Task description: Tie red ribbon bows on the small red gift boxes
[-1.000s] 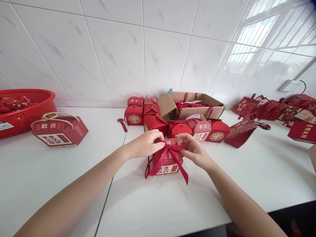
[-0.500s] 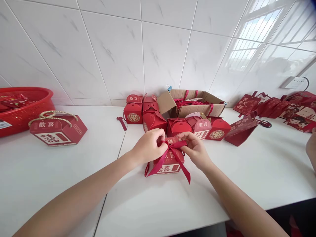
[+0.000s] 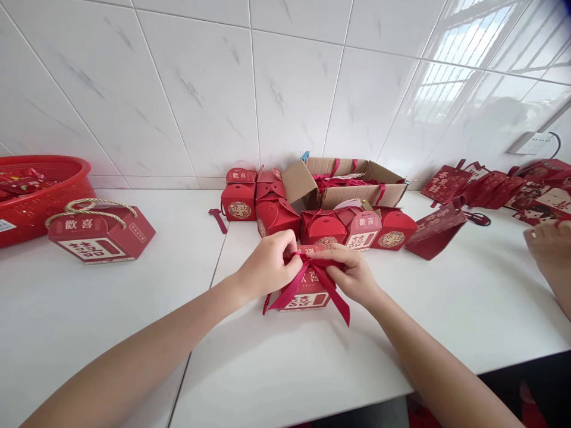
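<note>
A small red gift box (image 3: 307,300) with white-and-red print stands upright on the white table in front of me. Across its top runs a dark red ribbon (image 3: 292,290) in a bow, its two tails hanging down the front. My left hand (image 3: 273,261) is closed, pinching the ribbon at the left of the knot. My right hand (image 3: 350,272) has thumb and fingers closed on the ribbon's right side, its fingertips near the knot. The fingers partly cover the bow's loops.
Behind stand several red gift boxes (image 3: 277,217) and an open cardboard box (image 3: 368,193) of ribbons. Left are a rope-handled box (image 3: 100,232) and a red basket (image 3: 49,199). Scissors (image 3: 478,219) lie right, near red bags (image 3: 446,183) and another person's hand (image 3: 553,252).
My right hand has shifted inward, its fingers closer to the knot. My left hand keeps its pinch. The other person's hand has come further into view at the right.
</note>
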Demonstrator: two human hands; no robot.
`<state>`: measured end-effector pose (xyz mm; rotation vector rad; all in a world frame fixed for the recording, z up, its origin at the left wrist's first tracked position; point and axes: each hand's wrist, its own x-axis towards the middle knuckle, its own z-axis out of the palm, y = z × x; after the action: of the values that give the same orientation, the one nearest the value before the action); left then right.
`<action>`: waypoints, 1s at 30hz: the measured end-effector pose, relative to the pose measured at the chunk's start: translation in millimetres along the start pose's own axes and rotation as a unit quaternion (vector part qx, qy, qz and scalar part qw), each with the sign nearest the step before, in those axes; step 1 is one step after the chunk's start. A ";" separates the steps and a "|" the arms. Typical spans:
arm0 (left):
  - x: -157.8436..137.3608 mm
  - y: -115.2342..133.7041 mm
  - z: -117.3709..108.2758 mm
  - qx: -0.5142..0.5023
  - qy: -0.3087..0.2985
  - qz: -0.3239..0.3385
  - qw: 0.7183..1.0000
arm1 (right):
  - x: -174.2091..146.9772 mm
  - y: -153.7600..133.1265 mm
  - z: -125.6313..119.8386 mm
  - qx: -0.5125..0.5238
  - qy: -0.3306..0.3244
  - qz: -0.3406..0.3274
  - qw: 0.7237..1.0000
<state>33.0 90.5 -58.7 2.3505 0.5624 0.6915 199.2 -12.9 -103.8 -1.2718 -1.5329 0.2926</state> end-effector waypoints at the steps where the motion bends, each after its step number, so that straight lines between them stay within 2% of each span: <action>1: -0.2 0.5 0.1 -0.007 -0.005 0.000 1.000 | 0.0 -0.1 -1.5 -0.014 -0.010 -0.008 1.000; 7: -1.2 3.5 1.3 -0.018 -0.008 0.003 1.000 | 0.9 -4.2 -6.6 -0.043 -0.035 -0.036 0.998; 15: -3.3 1.7 8.7 0.010 0.026 0.012 1.000 | 0.3 -6.4 -7.5 -0.052 -0.047 -0.069 0.995; 22: -4.9 1.6 14.0 0.035 0.046 0.002 0.998 | -0.2 -5.2 -6.7 -0.050 -0.046 -0.071 0.995; 30: -3.6 5.7 5.9 0.022 0.021 -0.008 1.000 | 0.0 -5.0 -6.9 -0.064 -0.041 -0.072 0.995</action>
<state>35.0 81.9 -60.1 2.3735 0.6198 0.7304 202.1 -17.8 -97.5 -1.2536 -1.7272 0.1565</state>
